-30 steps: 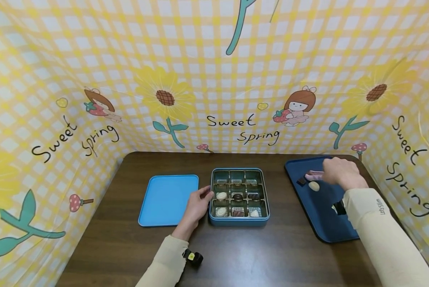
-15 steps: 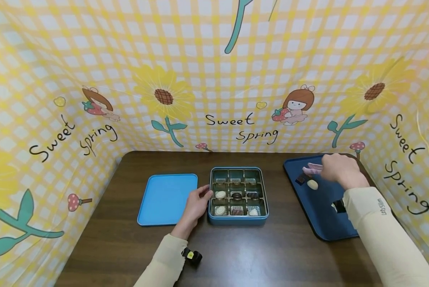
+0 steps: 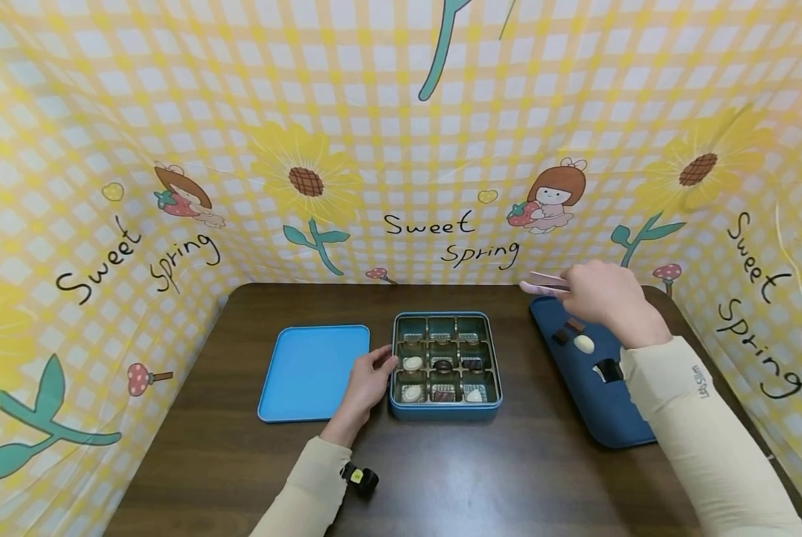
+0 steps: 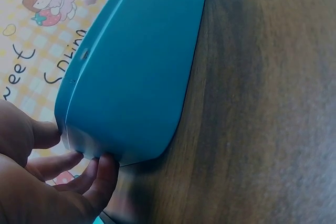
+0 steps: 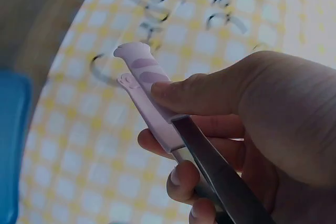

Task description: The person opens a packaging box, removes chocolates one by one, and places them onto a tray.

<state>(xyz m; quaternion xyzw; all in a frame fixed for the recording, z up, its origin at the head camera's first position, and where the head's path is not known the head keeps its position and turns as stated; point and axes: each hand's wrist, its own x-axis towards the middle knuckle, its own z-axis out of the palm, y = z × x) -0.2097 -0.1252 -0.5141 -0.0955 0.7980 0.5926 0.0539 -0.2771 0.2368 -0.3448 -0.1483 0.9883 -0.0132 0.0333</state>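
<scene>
Small metal tongs (image 5: pixel 149 98) with pink patterned tips are held in my right hand (image 3: pixel 602 298), above the far left corner of the dark blue tray (image 3: pixel 591 410). The tips stand slightly apart with nothing seen between them. A white chocolate (image 3: pixel 584 344) and two dark chocolates (image 3: pixel 562 335) lie on that tray. My left hand (image 3: pixel 365 384) rests at the left side of a blue tin box (image 3: pixel 444 414), thumb at its rim and fingertips against the wall in the left wrist view. White and dark chocolates (image 3: pixel 443 365) fill the two nearer rows of the box's divided insert.
A flat light blue lid (image 3: pixel 315 373) lies left of the box on the dark wooden table (image 3: pixel 448 477). Yellow checked cloth (image 3: pixel 401 164) rises behind the table and along both sides. A black wrist camera (image 3: pixel 362 481) sits on the left sleeve.
My right hand has lifted the tongs off the tray and moved left and back, so a second dark chocolate now shows. The left hand and the box stay put.
</scene>
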